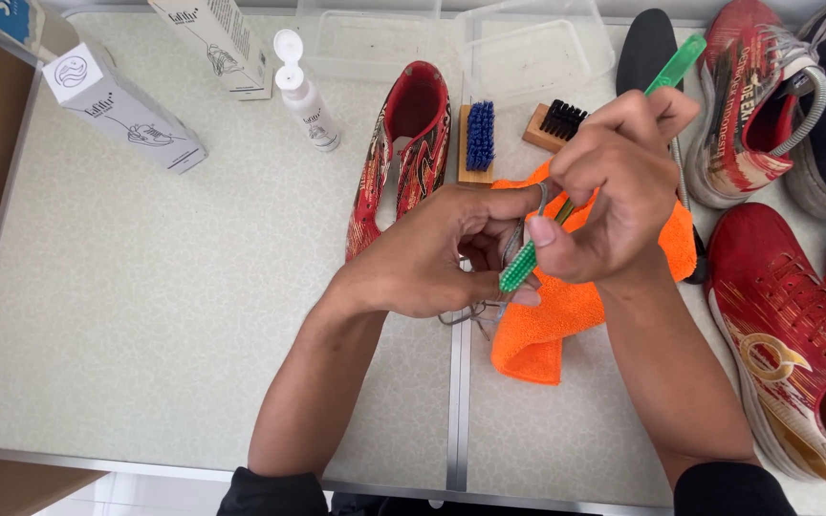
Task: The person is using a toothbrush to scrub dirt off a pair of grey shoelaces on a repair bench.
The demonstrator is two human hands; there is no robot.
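Here, over the middle of the counter (145, 315): right hand (614, 205) closed around a green toothbrush (528, 263), bristles angled down for scrubbing; left hand (442, 258) pinched shut on a thin grey shoelace (475, 313), lifted to meet the bristles. Underneath, an orange cloth (547, 330), likely there to catch drips. Just beyond, a red shoe (403, 143), blue-bristled brush (479, 139), black-bristled brush (556, 122) and white bottle (306, 100); more red shoes (786, 315) crowding the right edge.

Cloth (566, 315) under hands — shoe (403, 153) behind.
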